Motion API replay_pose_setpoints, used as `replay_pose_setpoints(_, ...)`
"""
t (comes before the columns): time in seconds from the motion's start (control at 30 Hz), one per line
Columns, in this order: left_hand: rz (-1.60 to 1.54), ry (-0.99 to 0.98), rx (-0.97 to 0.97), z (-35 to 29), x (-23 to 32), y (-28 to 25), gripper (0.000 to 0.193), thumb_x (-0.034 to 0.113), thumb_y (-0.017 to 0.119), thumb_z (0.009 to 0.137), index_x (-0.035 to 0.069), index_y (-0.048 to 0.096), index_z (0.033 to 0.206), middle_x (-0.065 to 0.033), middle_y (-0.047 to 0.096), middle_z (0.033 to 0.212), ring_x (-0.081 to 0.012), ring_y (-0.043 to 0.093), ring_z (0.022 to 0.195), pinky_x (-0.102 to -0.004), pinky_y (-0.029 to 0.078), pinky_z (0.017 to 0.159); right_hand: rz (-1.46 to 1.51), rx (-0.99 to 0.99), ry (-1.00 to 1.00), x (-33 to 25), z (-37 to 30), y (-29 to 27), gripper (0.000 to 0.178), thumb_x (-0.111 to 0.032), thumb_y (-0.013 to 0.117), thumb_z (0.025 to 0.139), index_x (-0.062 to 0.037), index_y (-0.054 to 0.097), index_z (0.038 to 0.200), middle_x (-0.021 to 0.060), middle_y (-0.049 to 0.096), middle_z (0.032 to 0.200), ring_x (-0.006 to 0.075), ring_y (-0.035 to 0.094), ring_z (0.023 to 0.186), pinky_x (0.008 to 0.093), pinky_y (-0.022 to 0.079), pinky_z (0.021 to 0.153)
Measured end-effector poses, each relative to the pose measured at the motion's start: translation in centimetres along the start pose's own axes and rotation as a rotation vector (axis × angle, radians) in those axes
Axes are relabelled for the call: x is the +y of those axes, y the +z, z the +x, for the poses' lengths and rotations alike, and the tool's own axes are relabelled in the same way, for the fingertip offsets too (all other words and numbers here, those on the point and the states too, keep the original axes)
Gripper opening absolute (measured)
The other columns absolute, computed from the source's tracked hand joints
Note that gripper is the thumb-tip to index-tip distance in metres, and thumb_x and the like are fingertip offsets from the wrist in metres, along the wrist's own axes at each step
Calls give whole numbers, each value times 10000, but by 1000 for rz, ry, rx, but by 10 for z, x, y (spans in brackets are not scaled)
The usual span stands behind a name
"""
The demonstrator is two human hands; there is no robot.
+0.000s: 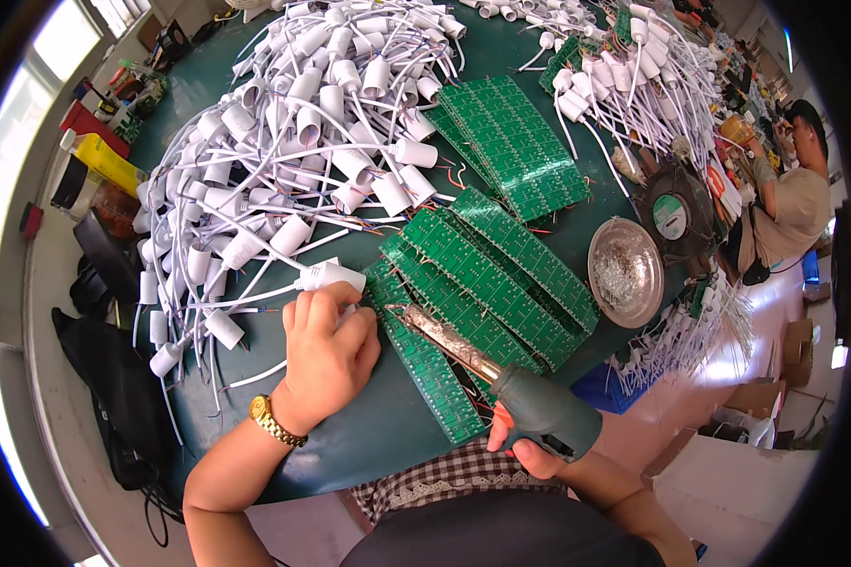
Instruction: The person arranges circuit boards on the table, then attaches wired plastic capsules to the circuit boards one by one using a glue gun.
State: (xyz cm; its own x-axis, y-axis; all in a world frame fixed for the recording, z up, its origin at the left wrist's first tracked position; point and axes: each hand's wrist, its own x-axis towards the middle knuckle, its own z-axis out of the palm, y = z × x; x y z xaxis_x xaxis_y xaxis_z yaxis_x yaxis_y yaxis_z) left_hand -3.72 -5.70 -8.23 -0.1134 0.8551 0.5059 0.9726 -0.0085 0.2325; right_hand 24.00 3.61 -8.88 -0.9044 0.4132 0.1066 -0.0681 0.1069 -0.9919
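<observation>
My left hand (326,354) is closed, its fingertips pinched at the left edge of a narrow green circuit board strip (425,369). What sits between those fingers is hidden. A white plastic socket (331,275) with a cable rests right against the knuckles, and another white cable (255,378) runs behind the hand. My right hand (525,449) grips the dark green handle of a soldering iron (459,352). The iron's tip points left, over the strip and close to my left fingers. More green circuit boards (487,283) lie overlapping just beyond the iron.
A large heap of white sockets with cables (284,142) covers the table's left and far side. Stacked green boards (520,142) lie farther back. At right are a metal bowl (625,274) of shiny bits and a black fan (676,213). A co-worker (790,208) sits at far right.
</observation>
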Motion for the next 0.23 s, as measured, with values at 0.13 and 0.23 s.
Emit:
replay_pose_setpoints(0.13,-105,-118,16,3,-1,0,190,25,696,696,63,631,871,-120,519,1094,-303,474,952,-416,353,841,41,-9,7,4,-2,5,566,-387,573,915,14,437,1291,128,601,832,200,616,692,336,528,648)
replay_pose_setpoints(0.23,-121,-120,-24,5,-2,-1,178,-4,668,711,66,619,867,-148,500,1122,-315,458,997,-417,340,906,8,-103,-71,16,-6,0,625,-359,584,920,-4,366,1386,143,617,847,222,623,698,377,541,661)
